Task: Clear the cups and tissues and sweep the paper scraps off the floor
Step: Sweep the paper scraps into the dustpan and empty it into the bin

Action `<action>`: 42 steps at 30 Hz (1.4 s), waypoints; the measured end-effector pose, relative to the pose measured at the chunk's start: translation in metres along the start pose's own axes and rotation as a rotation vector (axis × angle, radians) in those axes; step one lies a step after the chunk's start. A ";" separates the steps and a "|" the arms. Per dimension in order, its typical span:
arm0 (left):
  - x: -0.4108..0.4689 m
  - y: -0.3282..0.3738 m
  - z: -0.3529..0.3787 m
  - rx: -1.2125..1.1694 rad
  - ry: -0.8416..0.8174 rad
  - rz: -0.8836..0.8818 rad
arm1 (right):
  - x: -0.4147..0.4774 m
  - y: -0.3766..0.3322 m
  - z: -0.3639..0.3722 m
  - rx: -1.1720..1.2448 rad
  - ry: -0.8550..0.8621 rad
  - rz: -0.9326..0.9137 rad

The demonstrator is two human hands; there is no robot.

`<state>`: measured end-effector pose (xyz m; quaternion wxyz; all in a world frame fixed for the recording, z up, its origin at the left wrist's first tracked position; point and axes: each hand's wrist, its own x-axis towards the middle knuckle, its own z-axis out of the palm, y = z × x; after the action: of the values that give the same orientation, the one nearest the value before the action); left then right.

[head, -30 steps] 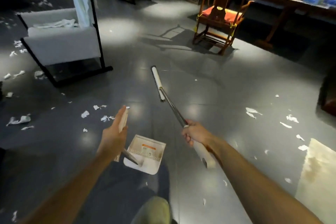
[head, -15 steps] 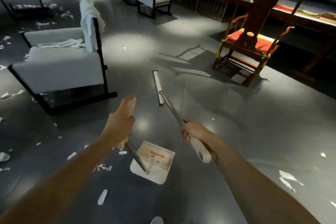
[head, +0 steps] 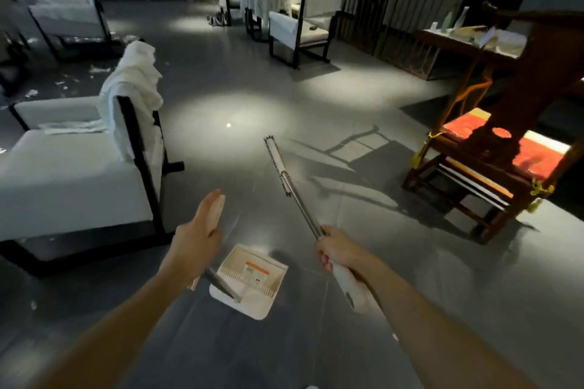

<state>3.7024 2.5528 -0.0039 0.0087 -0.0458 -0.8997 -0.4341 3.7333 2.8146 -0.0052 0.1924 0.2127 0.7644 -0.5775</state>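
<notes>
**Broom and dustpan in hand, paper scraps lying off to the left**

The person stands on a glossy grey tiled floor (head: 316,98) with 2 tools held out in front. The left hand (head: 196,243) has its grip closed round the pale upper handle of a white plastic dustpan with an orange label (head: 249,281). The thumb lies along the handle, and a dark metal rod runs down from the hand to the pan. The pan hangs low between the 2 forearms, its open side turned up towards the camera.

The right hand (head: 335,249) has its grip wrapped round a long broom with a steel shaft and a narrow white head (head: 278,164), just above the white end of the handle. The shaft slants forward and left, and the head points away from the person. Whether the bristles touch the floor cannot be told.

White paper scraps (head: 31,93) lie scattered at the far left, behind a white cushioned armchair with a black frame (head: 63,174). A crumpled white cloth (head: 132,85) is draped over the chair's back. 1 small scrap sits alone in the bright patch of floor ahead of the broom head.

To the right stands a dark wooden chair with a red seat cushion (head: 493,151). Behind it is a long wooden counter (head: 442,36) carrying blurred items.
</notes>
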 end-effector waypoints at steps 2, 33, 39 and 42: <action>0.053 0.010 0.010 0.034 0.035 -0.015 | 0.056 -0.036 -0.022 -0.023 -0.017 0.010; 1.085 -0.035 0.058 0.177 0.204 -0.171 | 1.017 -0.565 -0.183 -0.291 -0.144 -0.102; 1.263 -0.049 0.013 0.145 0.368 -0.173 | 1.176 -0.730 -0.150 -0.253 -0.224 -0.135; 1.361 -0.076 -0.006 0.149 0.414 -0.159 | 1.256 -0.796 -0.120 -0.171 -0.262 -0.137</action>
<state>2.3402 2.6028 0.0154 0.1623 0.1161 -0.9091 -0.3657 2.2424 2.8667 -0.0138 0.2678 0.0658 0.7919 -0.5448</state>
